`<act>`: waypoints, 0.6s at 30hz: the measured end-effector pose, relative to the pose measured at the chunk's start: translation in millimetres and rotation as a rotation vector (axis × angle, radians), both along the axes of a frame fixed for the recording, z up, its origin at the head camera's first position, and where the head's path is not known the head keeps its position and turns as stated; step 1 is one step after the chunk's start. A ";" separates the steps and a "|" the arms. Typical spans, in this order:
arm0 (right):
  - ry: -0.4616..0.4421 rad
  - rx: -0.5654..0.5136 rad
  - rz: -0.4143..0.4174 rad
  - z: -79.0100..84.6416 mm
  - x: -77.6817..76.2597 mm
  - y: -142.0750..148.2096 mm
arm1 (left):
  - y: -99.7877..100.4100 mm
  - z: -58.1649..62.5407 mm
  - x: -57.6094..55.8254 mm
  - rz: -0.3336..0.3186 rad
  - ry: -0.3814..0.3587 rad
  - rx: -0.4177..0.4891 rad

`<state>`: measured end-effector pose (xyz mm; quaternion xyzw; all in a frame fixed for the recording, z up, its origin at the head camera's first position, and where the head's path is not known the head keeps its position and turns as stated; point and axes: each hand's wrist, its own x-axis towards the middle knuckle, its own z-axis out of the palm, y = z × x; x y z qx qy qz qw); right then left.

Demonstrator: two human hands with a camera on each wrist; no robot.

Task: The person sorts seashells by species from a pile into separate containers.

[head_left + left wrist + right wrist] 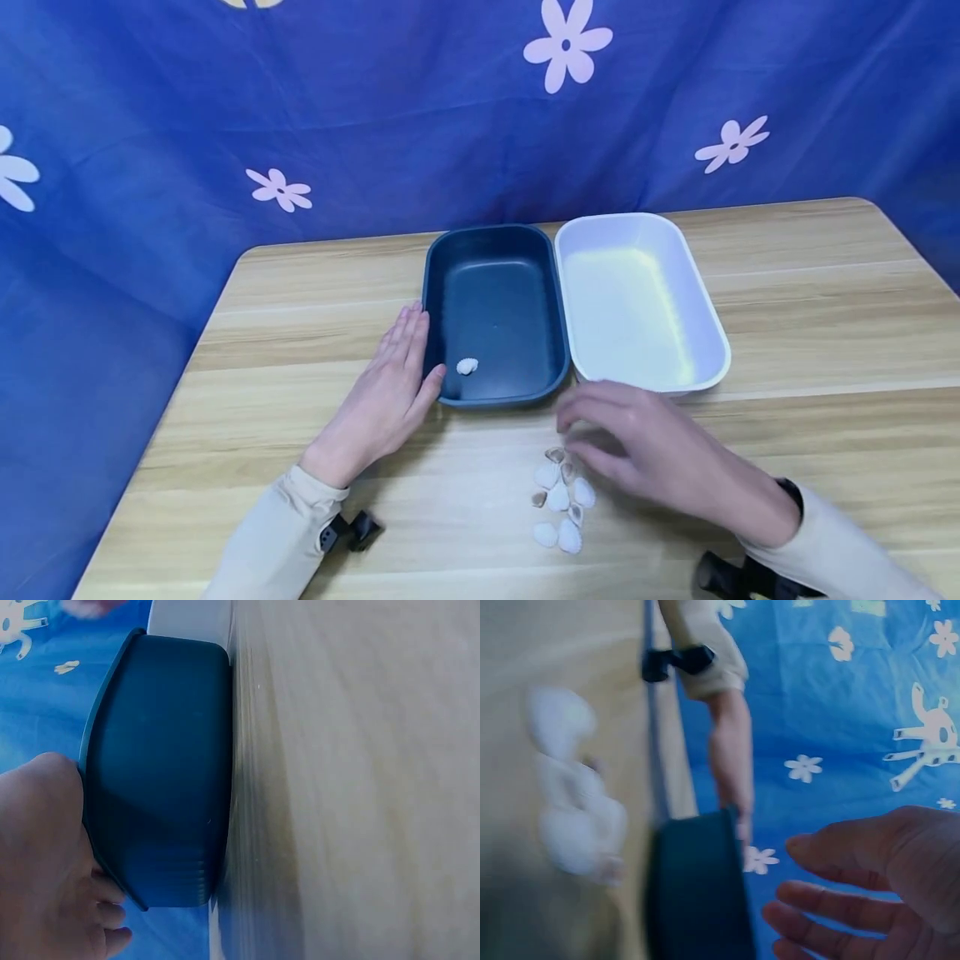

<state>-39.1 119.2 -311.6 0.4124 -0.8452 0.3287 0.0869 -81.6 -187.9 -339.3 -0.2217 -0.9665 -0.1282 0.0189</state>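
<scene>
My left hand (386,383) rests with straight fingers along the left wall of a dark blue-green plastic tub (495,398), thumb at its near corner. The left wrist view shows that hand (45,855) at the tub's rim. One white seashell (467,367) lies inside, near the front left. My right hand (641,433) hovers just in front of the tubs, above the far end of a group of seashells (558,497), some white and some brownish. In the right wrist view its thumb and fingers (840,900) are apart, with nothing seen between them.
A white plastic tub (633,300) stands against the dark tub's right side, and no shell shows in it. Both sit on a wood-grain table (810,317). Behind the table hangs a blue cloth (420,125) with flower prints.
</scene>
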 end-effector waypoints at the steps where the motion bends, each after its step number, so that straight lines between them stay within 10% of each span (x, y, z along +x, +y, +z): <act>1: -0.004 0.008 -0.019 -4.8 4.7 2.6 | 0.0 0.2 0.0 0.000 0.000 0.001; 10: -0.081 0.137 -0.257 -43.1 37.9 9.1 | 1.5 0.2 -1.5 -0.001 -0.005 0.007; 18: -0.081 0.181 -0.300 -59.1 50.1 8.6 | 0.4 1.8 0.3 0.004 -0.015 0.009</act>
